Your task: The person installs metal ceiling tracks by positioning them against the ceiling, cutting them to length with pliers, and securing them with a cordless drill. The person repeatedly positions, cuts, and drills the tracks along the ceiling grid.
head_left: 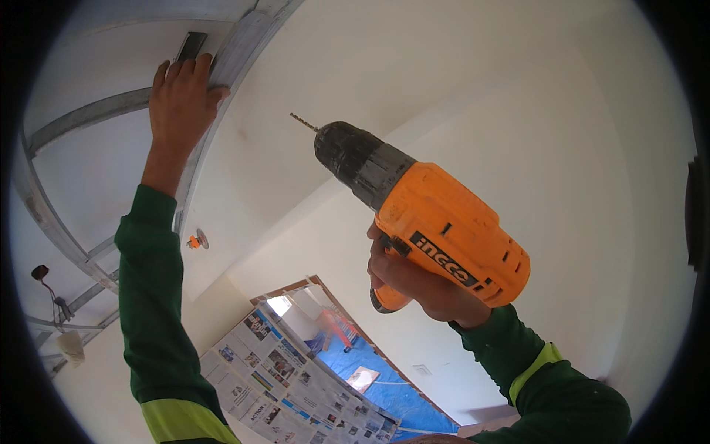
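Fingers (379,266) of the right hand (429,285) are wrapped snugly round the grip of a chunky orange drill (458,229), so yeah, that one's properly clamped on. The drill's up in the air in front of the pale wall (569,185), tilted so its black chuck (362,163) points up and to the left, and a skinny drill bit (303,122) sticks out the end, apart from the metal framing (244,44) overhead. Meanwhile the left hand (180,111) is stretched way up against that framing, fingers close together and thumb out to the side, with a short dark strip (191,46) showing just past the fingertips. Honestly can't tell from here whether those fingers are pinching anything or just pressing. Both arms are in dark green sleeves (151,274) with a yellow-green band (536,370) on each. Further down, printed paper (259,377) partly covers a brown-edged opening (344,305), with blue sheeting (410,396) beyond it, and some wiring (62,311) dangles off to the left.
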Action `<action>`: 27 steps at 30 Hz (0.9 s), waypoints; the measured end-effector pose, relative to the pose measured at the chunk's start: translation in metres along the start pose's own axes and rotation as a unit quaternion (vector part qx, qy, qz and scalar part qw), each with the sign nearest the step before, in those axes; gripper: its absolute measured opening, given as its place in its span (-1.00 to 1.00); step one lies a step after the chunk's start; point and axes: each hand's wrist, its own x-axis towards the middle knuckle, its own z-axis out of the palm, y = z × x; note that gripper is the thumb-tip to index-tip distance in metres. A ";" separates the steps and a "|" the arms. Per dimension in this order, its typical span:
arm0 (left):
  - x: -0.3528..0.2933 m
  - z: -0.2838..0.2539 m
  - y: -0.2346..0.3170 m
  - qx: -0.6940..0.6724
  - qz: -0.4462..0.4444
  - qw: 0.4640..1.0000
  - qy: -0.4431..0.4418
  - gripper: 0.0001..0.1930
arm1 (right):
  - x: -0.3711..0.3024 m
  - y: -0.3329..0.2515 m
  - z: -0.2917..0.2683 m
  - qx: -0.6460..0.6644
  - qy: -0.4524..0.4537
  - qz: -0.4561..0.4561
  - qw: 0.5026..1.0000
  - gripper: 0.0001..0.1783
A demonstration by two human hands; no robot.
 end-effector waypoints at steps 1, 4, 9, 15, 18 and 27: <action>0.001 0.002 0.006 0.003 0.004 0.999 0.045 -0.35 | 0.000 0.002 -0.002 0.038 -0.002 0.008 0.999 -0.68; 0.006 0.010 0.021 -0.030 -0.022 0.997 0.074 -0.36 | -0.008 -0.002 -0.010 -0.131 0.002 -0.084 0.988 -0.66; 0.021 0.009 0.023 -0.118 -0.140 0.975 -0.122 -0.35 | -0.024 -0.018 -0.028 -0.174 0.007 -0.046 0.984 -0.67; 0.032 0.007 0.016 -0.164 -0.108 0.976 -0.094 -0.30 | -0.028 -0.024 -0.029 -0.097 0.052 -0.075 0.991 -0.71; 0.028 0.014 0.027 -0.243 -0.085 0.966 0.020 -0.31 | -0.027 -0.032 -0.025 -0.083 0.046 -0.087 0.992 -0.71; 0.055 0.031 0.042 -0.393 -0.201 0.896 0.059 -0.21 | -0.019 -0.055 -0.025 -0.283 0.031 -0.166 0.944 -0.68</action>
